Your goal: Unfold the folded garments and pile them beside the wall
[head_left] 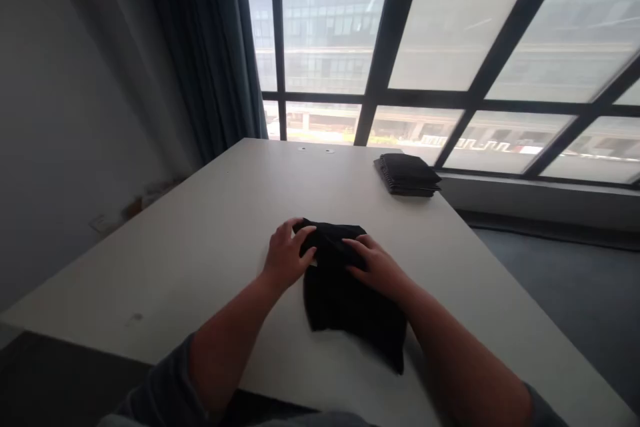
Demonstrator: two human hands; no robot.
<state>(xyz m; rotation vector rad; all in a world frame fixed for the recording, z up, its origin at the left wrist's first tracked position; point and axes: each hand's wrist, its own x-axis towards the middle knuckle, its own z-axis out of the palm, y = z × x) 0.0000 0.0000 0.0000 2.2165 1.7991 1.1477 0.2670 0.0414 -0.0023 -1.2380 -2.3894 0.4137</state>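
Note:
A piece of black cloth (350, 300) lies partly folded on the white table in front of me; I cannot make out whether it is a garment. My left hand (289, 252) grips its far left corner, fingers curled over the edge and thumb pointing inward. A small pale spot shows on the cloth beside that thumb. At the upper right part of the cloth, my right hand (375, 267) has its fingers bent around the fabric. The near end of the cloth spreads loosely toward me, its lower right corner beside my right forearm.
Toward the far right edge of the white table (210, 260) stands a neat stack of folded dark cloths (410, 173). Large windows (330, 20) rise behind the table, with a dark blue curtain (210, 47) at their left. Grey floor (565, 293) lies to the right.

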